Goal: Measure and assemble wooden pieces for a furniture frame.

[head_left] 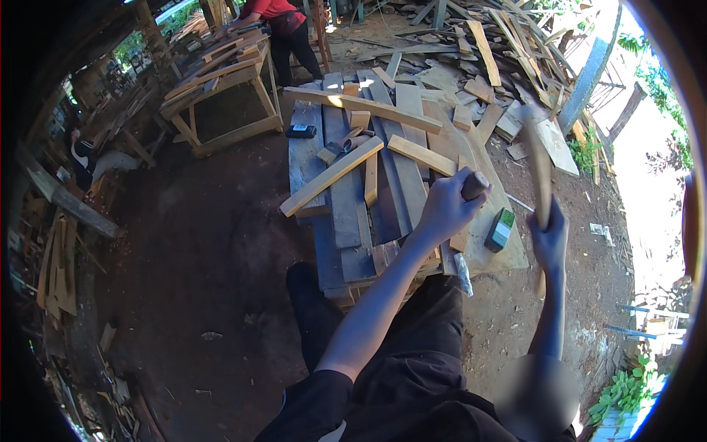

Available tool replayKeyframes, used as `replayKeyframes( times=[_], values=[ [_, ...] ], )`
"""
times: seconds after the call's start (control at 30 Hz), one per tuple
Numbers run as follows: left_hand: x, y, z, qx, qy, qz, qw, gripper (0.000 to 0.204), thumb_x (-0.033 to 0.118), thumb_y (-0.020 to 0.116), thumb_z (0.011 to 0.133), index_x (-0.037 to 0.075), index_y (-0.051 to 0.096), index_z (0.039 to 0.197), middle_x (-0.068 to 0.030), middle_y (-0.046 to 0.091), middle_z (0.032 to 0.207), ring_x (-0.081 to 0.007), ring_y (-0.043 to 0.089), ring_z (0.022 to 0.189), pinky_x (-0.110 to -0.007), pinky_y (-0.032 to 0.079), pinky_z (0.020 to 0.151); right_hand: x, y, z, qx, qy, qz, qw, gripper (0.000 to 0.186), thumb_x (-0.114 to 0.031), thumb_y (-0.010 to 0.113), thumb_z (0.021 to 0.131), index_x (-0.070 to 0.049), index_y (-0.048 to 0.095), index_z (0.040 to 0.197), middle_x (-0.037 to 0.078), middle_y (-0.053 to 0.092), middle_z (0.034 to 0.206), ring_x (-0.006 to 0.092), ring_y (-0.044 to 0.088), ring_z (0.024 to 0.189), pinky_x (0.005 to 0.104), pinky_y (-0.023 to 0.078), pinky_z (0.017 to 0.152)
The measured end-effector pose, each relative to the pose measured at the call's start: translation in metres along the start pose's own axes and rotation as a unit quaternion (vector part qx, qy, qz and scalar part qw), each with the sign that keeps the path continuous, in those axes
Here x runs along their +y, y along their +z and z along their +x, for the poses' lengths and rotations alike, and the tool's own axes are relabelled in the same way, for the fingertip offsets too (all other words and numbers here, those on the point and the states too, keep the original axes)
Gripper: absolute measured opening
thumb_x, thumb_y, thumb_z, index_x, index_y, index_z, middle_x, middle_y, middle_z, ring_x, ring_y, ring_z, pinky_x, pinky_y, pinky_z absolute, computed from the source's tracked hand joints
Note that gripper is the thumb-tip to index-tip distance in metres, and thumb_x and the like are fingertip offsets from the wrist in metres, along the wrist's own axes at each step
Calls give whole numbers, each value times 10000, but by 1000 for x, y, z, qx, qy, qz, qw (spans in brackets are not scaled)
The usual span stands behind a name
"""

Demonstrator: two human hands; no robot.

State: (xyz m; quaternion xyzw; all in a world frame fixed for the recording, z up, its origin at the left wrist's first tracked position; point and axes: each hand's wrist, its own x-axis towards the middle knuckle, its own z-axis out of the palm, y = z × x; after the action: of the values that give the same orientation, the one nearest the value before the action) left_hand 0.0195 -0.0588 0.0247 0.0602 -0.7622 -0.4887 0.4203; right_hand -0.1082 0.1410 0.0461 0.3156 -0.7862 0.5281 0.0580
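Observation:
My left hand [448, 210] is closed around a thick wooden tool handle [474, 187], its round brown end facing up. The handle's lower part and any blade are hidden by my fist. It is over the right side of a low workbench, close to a short light wooden bar [421, 155]. To the right, my right hand [550, 227] grips a long, slightly curved wooden stick [540, 158], raised beside the bench. The stick's upper end is blurred, so I cannot tell whether it bears a head. A longer light bar [335, 177] lies slantwise on the bench.
Grey boards [345, 202] cover the bench. On it lie a long beam [364, 109], a small black case [301, 131] and a green-and-black box [501, 230]. Behind are a scrap-wood pile [479, 59] and another wooden table [193, 127], with a person in red [283, 18] beside it.

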Motion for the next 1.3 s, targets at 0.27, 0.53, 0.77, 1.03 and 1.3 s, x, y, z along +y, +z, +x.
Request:
replayKeyframes(
  times=[0.27, 0.53, 0.77, 1.03, 1.3],
  values=[
    [1, 13, -2, -3, 20, 7, 1000, 238, 246, 725, 830, 57, 619, 929, -182, 658, 717, -368, 673, 724, -413, 524, 608, 23, -26, 8, -28, 100, 168, 980, 384, -109, 748, 699, 2, 532, 997, 202, 602, 731, 324, 627, 614, 400, 494, 604],
    [-1, 10, 2, -29, -13, 30, 999, 289, 274, 739, 834, 14, 637, 909, -156, 682, 737, -304, 703, 719, -352, 525, 635, 18, -16, 5, -55, -5, 9, 998, 309, -71, 703, 748, 29, 556, 1001, 140, 595, 713, 224, 554, 627, 349, 461, 606],
    [5, 8, -3, -37, -26, 35, 998, 345, 346, 750, 820, 35, 600, 833, -174, 643, 673, -369, 669, 690, -421, 514, 586, 39, -24, 10, -38, 12, 70, 997, 210, -82, 668, 789, 12, 581, 954, 40, 573, 654, 118, 465, 542, 253, 384, 513],
    [-3, 13, -11, -4, -14, 29, 999, 418, 417, 774, 797, 26, 639, 859, -139, 647, 658, -289, 682, 635, -356, 503, 589, 23, -38, 15, -60, 53, 118, 990, 165, -185, 600, 882, -37, 547, 832, 38, 562, 663, 108, 513, 498, 264, 402, 463],
    [-15, 21, -22, -19, -33, 135, 990, 295, 261, 749, 753, 51, 609, 906, -145, 679, 746, -325, 691, 739, -417, 538, 672, -4, -49, 17, 28, 45, 212, 976, 152, -116, 625, 877, -11, 518, 907, 51, 513, 661, 110, 473, 494, 246, 393, 444]
  ],
)
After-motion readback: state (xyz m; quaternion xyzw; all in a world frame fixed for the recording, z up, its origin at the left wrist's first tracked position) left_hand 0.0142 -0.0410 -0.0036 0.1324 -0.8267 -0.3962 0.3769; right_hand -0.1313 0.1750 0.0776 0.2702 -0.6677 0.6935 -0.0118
